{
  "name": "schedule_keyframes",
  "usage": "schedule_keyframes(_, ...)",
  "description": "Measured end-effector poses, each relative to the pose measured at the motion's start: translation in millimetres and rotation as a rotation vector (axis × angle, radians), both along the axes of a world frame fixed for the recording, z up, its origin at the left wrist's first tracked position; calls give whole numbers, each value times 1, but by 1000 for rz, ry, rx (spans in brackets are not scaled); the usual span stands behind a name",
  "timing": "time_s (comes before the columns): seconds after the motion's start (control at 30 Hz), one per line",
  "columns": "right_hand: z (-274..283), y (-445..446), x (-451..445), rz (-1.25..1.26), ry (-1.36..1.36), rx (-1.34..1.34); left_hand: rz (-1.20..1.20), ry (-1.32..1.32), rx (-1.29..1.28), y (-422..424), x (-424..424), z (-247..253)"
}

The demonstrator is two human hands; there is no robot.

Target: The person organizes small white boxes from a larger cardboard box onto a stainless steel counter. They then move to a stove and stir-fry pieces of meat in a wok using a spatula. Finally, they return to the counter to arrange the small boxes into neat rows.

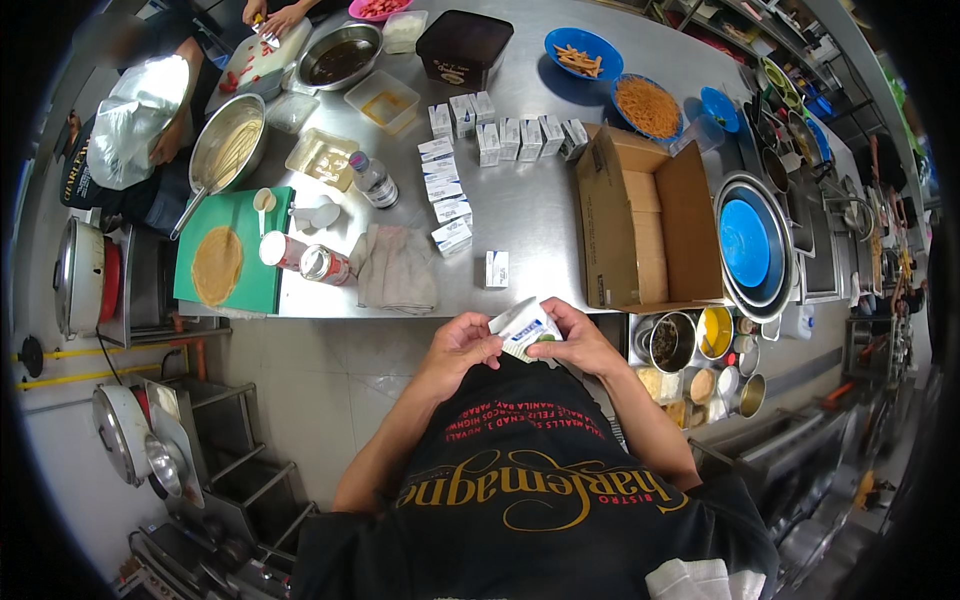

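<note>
In front of my apron, just off the table's near edge, I hold a white printed carton (528, 330) with blue and green markings. My right hand (579, 339) grips its right side, thumb across the printed face. The fingers and thumb of my left hand (466, 346) pinch its left end. Whether the carton's end is unsealed cannot be told. A single similar small carton (496, 269) stands on the table beyond my hands. More white cartons (450, 210) line up in a column behind it, and a row of several others (530, 139) stands farther back.
An open cardboard box (651, 225) stands at right beside nested metal bowls (780, 247). A folded cloth (397, 268), tins (325, 265), a plastic bottle (373, 180) and a green cutting board (259, 289) with a crepe (217, 265) lie left. Co-workers' hands (281, 19) work far left.
</note>
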State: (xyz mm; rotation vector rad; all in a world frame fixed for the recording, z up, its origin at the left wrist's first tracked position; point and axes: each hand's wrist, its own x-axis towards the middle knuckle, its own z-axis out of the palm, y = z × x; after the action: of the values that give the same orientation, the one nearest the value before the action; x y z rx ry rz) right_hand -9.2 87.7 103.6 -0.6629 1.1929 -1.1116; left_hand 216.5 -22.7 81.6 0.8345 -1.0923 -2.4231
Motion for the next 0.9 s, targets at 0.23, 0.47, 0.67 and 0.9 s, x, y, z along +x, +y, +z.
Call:
schedule_keyframes(0.23, -5, -4, -6, 101, 151, 8, -12, -102, 194, 4, -3, 24)
schedule_keyframes(0.47, -2, -6, 3, 136, 170, -6, 67, 30, 341, 13, 3, 3)
schedule_keyframes(0.67, -8, -9, 8, 140, 197, -56, 62, -3, 291, 11, 3, 11)
schedule_keyframes(0.9, -11, -4, 6, 150, 422, -78, 16, -105, 146, 12, 10, -9)
